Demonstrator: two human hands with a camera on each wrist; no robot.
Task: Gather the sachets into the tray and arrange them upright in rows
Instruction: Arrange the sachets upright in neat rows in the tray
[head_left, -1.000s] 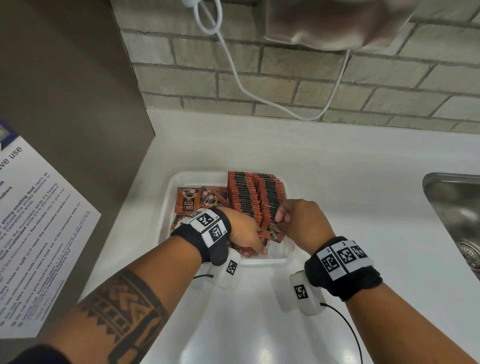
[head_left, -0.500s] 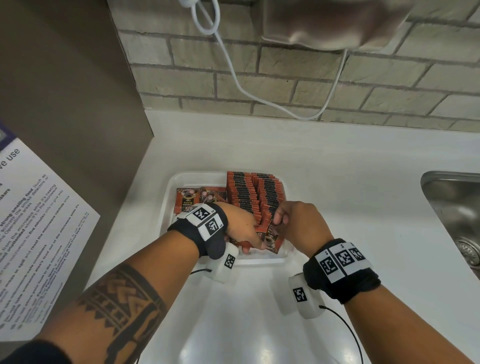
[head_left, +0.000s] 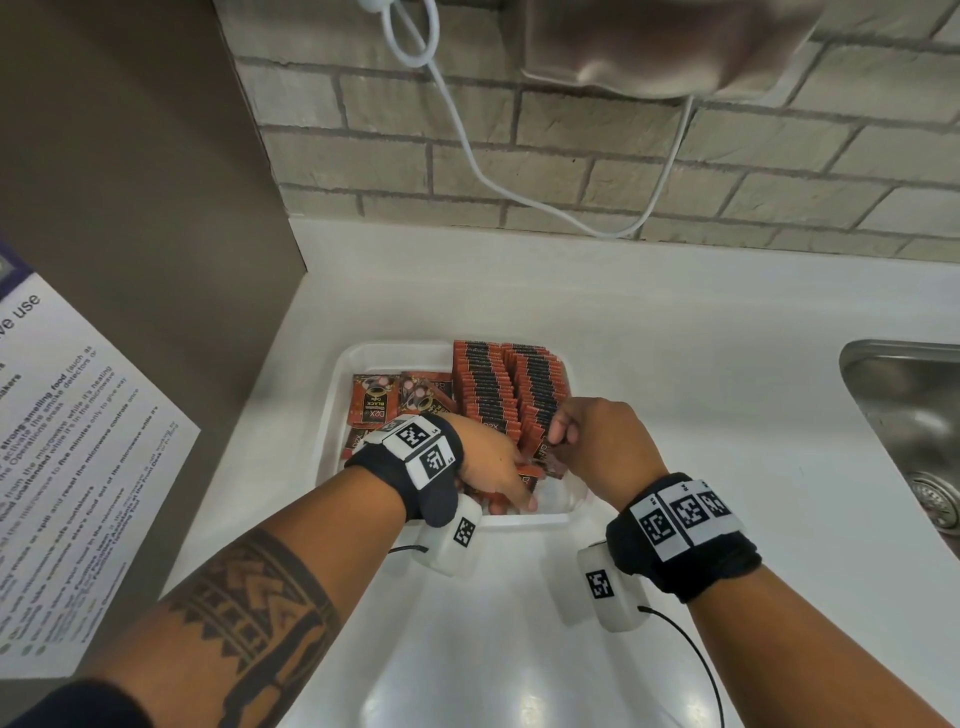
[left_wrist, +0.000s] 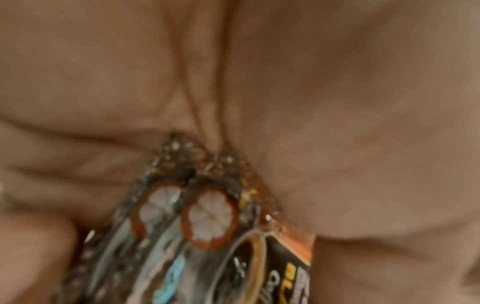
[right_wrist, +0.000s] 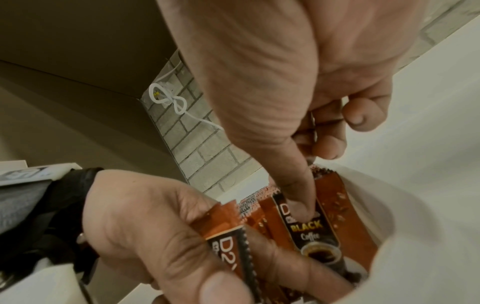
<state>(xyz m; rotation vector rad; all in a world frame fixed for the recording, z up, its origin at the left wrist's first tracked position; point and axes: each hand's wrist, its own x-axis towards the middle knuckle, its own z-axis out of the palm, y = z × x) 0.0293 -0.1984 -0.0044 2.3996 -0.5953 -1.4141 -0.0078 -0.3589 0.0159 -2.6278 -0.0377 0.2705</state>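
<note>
A white counter (head_left: 675, 322) runs under a brick wall (head_left: 597, 156), where a white cord (head_left: 470, 156) hangs in a loop. A steel sink (head_left: 914, 415) sits at the counter's right edge, and a printed notice (head_left: 67, 467) lies on the brown panel to the left.

The white tray (head_left: 332, 415) stands on the counter near the panel. Inside it, orange sachets (head_left: 493, 384) stand upright in two packed rows along the right half, and a few loose sachets (head_left: 374, 402) lie flat in the left half.

Both hands work at the tray's near end, close together. The left hand (head_left: 488, 462) reaches in from the left with its fingers curled round a small bunch of sachets; the left wrist view shows the bunch (left_wrist: 207, 216) pressed into the palm, though blurred. The right wrist view shows that hand's thumb (right_wrist: 221, 288) clamped over a sachet's face.

The right hand (head_left: 597, 447) is at the near end of the rows, fingers bent. Its thumb (right_wrist: 298, 195) presses on the face of a sachet marked BLACK Coffee (right_wrist: 311, 230), with the other fingers curled behind the same pack, pinching it upright against the row.
</note>
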